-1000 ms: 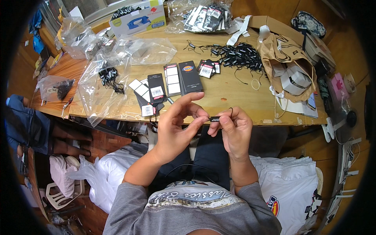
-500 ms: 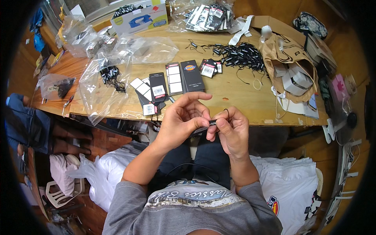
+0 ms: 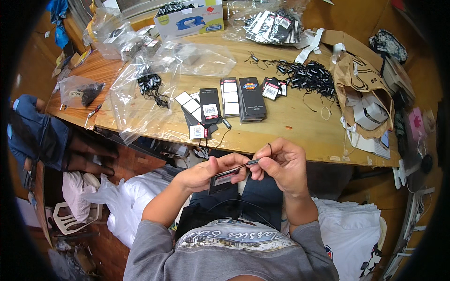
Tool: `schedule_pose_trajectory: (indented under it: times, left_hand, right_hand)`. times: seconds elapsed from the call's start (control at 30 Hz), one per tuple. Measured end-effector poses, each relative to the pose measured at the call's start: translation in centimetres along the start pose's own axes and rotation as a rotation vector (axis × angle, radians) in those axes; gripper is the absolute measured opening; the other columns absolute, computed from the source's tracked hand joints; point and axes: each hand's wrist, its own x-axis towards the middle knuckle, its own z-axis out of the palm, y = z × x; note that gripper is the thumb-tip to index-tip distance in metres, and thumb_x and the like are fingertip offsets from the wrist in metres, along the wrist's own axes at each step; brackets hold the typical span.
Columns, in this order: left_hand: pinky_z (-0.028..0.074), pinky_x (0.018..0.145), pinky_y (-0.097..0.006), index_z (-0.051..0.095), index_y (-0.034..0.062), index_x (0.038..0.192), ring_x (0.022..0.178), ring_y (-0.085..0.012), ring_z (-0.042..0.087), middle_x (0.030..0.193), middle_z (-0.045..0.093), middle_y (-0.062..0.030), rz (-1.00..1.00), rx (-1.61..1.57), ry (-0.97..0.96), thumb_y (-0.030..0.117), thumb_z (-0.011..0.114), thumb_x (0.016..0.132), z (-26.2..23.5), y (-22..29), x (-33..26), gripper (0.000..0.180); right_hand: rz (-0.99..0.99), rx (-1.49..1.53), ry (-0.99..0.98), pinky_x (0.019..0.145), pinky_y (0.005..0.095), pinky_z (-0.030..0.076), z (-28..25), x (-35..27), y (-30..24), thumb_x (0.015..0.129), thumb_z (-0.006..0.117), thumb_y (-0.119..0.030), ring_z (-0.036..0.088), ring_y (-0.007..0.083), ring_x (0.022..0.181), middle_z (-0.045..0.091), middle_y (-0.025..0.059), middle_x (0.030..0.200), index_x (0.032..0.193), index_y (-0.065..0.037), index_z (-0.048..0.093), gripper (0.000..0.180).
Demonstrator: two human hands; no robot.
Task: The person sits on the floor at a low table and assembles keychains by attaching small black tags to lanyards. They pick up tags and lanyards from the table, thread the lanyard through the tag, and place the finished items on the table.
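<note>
In front of my lap, my left hand (image 3: pixel 199 174) holds a black hang tag (image 3: pixel 222 181) with a white label, its thumb raised. A dark cord runs from the tag to a small black string fastener (image 3: pixel 253 162). My right hand (image 3: pixel 286 168) pinches that fastener, and a loop of cord stands up above the fingers. On the table beyond lie a stack of black hang tags (image 3: pixel 253 105), a pile of white-stickered tags (image 3: pixel 230 96), a few fanned black labelled tags (image 3: pixel 209 105) and some small tags (image 3: pixel 272 88). One loose string fastener (image 3: pixel 227 123) lies beside them.
A heap of black string fasteners (image 3: pixel 309 77) lies at the right, near a brown paper bag (image 3: pixel 358 77). Clear plastic bags (image 3: pixel 201 63) spread at the left. An iron box (image 3: pixel 190 22) stands behind. White garments (image 3: pixel 349 229) are stacked at lower right; a person (image 3: pixel 37 131) is at far left.
Both hands are lower, nearer my lap. My left hand has turned, bringing the tag's label into view, and cord now stretches between the hands. The view has shifted, so the table appears further right.
</note>
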Motion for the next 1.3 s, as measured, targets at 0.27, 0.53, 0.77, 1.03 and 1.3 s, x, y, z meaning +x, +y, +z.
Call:
schedule_pose_trajectory:
  times: [0.27, 0.53, 0.77, 1.03, 1.3]
  left_hand:
    - [0.038, 0.074, -0.029, 0.059, -0.0008, 0.087, 0.081, -0.0159, 0.050, 0.082, 0.057, -0.0059, 0.282, 0.745, 0.390, 0.001, 0.061, 0.067, -2.0, 6.0, -2.5, 0.020]
    - [0.042, 0.062, -0.031, 0.060, 0.0052, 0.074, 0.073, -0.0223, 0.051, 0.079, 0.054, -0.0059, 0.443, 1.683, 0.568, -0.010, 0.058, 0.052, -9.8, 5.8, -0.9, 0.026]
    - [0.042, 0.070, -0.032, 0.058, 0.0034, 0.093, 0.083, -0.0275, 0.051, 0.085, 0.054, -0.0116, 0.146, 1.703, 0.435, 0.000, 0.059, 0.066, -10.5, 6.8, 0.9, 0.027]
    - [0.038, 0.081, -0.035, 0.053, -0.0010, 0.101, 0.093, -0.0313, 0.048, 0.096, 0.052, -0.0159, 0.138, 1.634, 0.470, 0.025, 0.066, 0.064, -16.2, 6.6, 10.2, 0.047]
    - [0.037, 0.085, -0.036, 0.051, -0.0014, 0.104, 0.099, -0.0321, 0.045, 0.103, 0.049, -0.0167, 0.044, 1.662, 0.446, 0.036, 0.074, 0.050, -17.8, 5.3, 10.8, 0.070]
  right_hand:
    - [-0.144, -0.158, -0.035, 0.053, 0.0192, 0.045, 1.0, 1.0, 0.4, 0.075, 0.057, 0.002, 0.056, 0.0100, 0.062, 0.059, 0.0086, 0.075, 0.086, 0.004, 0.054, 0.012]
    - [-0.121, -0.720, -0.356, 0.058, 0.0269, 0.045, 0.1, 1.2, 2.5, 0.071, 0.059, -0.007, 0.057, 0.0205, 0.065, 0.058, 0.0084, 0.075, 0.081, 0.001, 0.058, 0.012]
    - [-0.115, -1.281, -0.156, 0.079, 0.0333, 0.039, -6.2, 8.4, -1.4, 0.061, 0.067, -0.017, 0.051, 0.0259, 0.088, 0.057, 0.0111, 0.088, 0.087, -0.002, 0.058, 0.031]
    - [-0.092, -1.622, -0.182, 0.087, 0.0346, 0.034, -9.9, 17.8, 2.1, 0.058, 0.069, -0.018, 0.041, 0.0273, 0.101, 0.048, 0.0105, 0.107, 0.103, -0.005, 0.052, 0.050]
    - [-0.529, -1.353, -0.541, 0.086, 0.0360, 0.038, -0.2, 7.2, 7.0, 0.069, 0.049, -0.005, 0.046, 0.0264, 0.103, 0.049, 0.0125, 0.110, 0.100, -0.002, 0.052, 0.031]
